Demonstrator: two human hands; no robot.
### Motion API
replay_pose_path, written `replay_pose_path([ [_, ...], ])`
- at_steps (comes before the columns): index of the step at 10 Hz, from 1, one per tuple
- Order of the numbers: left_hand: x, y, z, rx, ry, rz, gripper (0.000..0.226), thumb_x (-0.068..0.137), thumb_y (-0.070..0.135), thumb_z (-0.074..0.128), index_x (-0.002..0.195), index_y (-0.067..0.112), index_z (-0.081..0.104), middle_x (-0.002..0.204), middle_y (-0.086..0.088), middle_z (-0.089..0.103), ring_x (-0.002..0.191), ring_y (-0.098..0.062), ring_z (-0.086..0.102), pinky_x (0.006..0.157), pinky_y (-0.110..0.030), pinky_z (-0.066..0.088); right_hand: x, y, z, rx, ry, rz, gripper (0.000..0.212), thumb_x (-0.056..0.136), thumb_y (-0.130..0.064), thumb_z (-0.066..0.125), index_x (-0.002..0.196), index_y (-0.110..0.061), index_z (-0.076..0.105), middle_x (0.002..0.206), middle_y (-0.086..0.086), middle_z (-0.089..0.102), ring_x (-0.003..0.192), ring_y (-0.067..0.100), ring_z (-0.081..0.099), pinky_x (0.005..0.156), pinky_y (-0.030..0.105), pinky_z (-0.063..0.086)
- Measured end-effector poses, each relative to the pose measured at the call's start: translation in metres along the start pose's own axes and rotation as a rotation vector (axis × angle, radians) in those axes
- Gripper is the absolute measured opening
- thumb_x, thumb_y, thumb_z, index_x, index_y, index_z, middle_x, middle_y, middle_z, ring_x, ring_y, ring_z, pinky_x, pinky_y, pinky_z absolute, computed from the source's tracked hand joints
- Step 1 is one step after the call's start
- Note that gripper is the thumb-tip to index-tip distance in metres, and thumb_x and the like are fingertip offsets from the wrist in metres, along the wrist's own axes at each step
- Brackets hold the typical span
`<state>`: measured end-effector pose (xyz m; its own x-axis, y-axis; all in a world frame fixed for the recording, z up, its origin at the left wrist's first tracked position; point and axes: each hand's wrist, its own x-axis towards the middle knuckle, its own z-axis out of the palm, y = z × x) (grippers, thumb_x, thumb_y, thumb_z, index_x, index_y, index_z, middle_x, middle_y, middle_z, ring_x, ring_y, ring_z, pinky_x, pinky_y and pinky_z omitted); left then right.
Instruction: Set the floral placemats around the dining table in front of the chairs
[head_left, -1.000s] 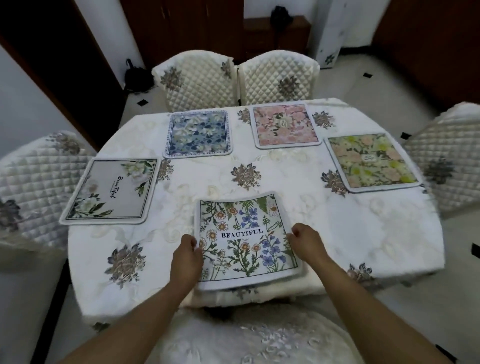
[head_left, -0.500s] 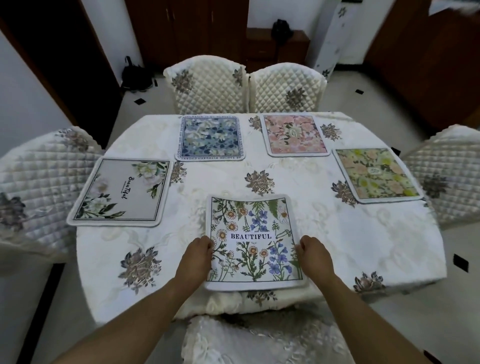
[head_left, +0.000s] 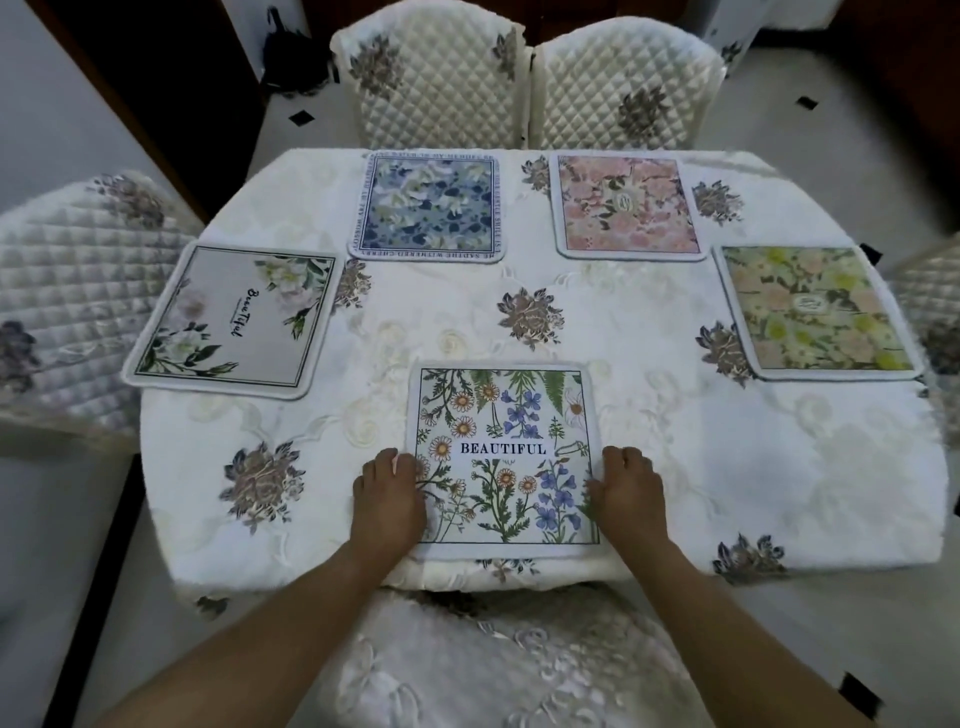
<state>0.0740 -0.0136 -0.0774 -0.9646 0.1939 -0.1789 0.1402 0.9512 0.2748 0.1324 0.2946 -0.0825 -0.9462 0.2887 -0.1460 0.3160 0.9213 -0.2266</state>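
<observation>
Flattened now, placemat (head_left: 503, 457) lies between both hands (head_left: 387, 501).

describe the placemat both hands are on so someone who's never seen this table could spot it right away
On the white-clothed dining table, it is the placemat at the near edge, between the left hand and right hand. Alone among five mats, it shows wildflowers on white with BEAUTIFUL in block capitals.

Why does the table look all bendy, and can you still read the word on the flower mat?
Head view: the wide-angle lens bows the table edges and chairs; corners look dim and smeared. The near placemat is sharp, so BEAUTIFUL reads clearly between the left hand and right hand.
</observation>
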Motion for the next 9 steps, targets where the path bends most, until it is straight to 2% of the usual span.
replay_pose_path([
  [1,-0.004,0.01,0.005,0.007,0.018,0.142,0.057,0.075,0.018,0.07,0.127,0.002,0.055,0.139,-0.026,0.049,0.126,-0.043,0.049,0.102,-0.054,0.044,-0.005,-0.012,0.007,-0.019,0.016,-0.201,0.05,0.078,-0.017,0.072,0.122,0.001,0.058,0.123,0.025,0.059,0.108,0.043,0.058,0.084,0.046,0.05],
  [2,-0.01,0.014,0.016,0.032,-0.079,0.221,0.063,0.084,0.025,0.058,0.141,0.002,0.043,0.151,-0.026,0.036,0.141,-0.042,0.033,0.113,-0.055,0.033,-0.017,-0.025,0.018,-0.02,-0.113,-0.25,0.055,0.093,-0.024,0.054,0.142,-0.002,0.044,0.148,0.025,0.041,0.139,0.04,0.037,0.111,0.049,0.036],
  [3,-0.013,0.01,0.028,0.056,-0.167,0.234,0.068,0.091,0.033,0.053,0.147,0.002,0.033,0.156,-0.024,0.027,0.146,-0.04,0.023,0.118,-0.051,0.024,-0.021,-0.029,0.021,-0.002,-0.168,-0.214,0.055,0.098,-0.027,0.047,0.147,-0.003,0.037,0.154,0.021,0.034,0.145,0.037,0.027,0.117,0.045,0.03],
  [4,-0.009,0.007,0.031,0.094,-0.213,0.244,0.071,0.093,0.04,0.05,0.149,0.003,0.026,0.159,-0.022,0.02,0.148,-0.038,0.016,0.121,-0.048,0.02,-0.016,-0.031,0.014,0.028,-0.179,-0.21,0.053,0.095,-0.025,0.051,0.143,-0.004,0.042,0.15,0.02,0.038,0.142,0.036,0.033,0.111,0.041,0.039],
  [5,-0.005,0.008,0.028,0.125,-0.235,0.262,0.073,0.092,0.04,0.051,0.149,0.001,0.026,0.159,-0.024,0.02,0.148,-0.039,0.016,0.12,-0.049,0.02,-0.012,-0.038,0.004,0.012,-0.191,-0.195,0.046,0.09,-0.024,0.058,0.131,-0.006,0.05,0.14,0.015,0.045,0.131,0.033,0.044,0.093,0.034,0.047],
  [6,-0.003,0.011,0.016,0.133,-0.273,0.251,0.075,0.09,0.041,0.054,0.148,0.004,0.025,0.159,-0.021,0.021,0.146,-0.038,0.019,0.119,-0.052,0.022,-0.013,-0.054,-0.007,-0.018,-0.229,-0.133,0.036,0.089,-0.028,0.058,0.12,-0.012,0.051,0.132,0.009,0.048,0.121,0.029,0.048,0.083,0.031,0.045],
  [7,0.0,0.007,0.0,0.119,-0.263,0.248,0.069,0.086,0.039,0.054,0.145,0.011,0.029,0.154,-0.015,0.028,0.141,-0.035,0.025,0.116,-0.052,0.024,-0.023,-0.066,-0.016,-0.035,-0.222,-0.097,0.035,0.089,-0.029,0.056,0.121,-0.015,0.052,0.13,0.006,0.05,0.118,0.028,0.05,0.087,0.034,0.045],
  [9,0.005,-0.008,-0.05,0.142,-0.196,0.294,0.066,0.089,0.041,0.053,0.145,0.016,0.03,0.149,-0.013,0.035,0.14,-0.033,0.027,0.116,-0.053,0.019,-0.058,-0.089,-0.051,-0.097,-0.197,-0.067,0.046,0.093,-0.032,0.05,0.136,-0.018,0.049,0.142,0.011,0.047,0.127,0.029,0.046,0.1,0.034,0.041],
])
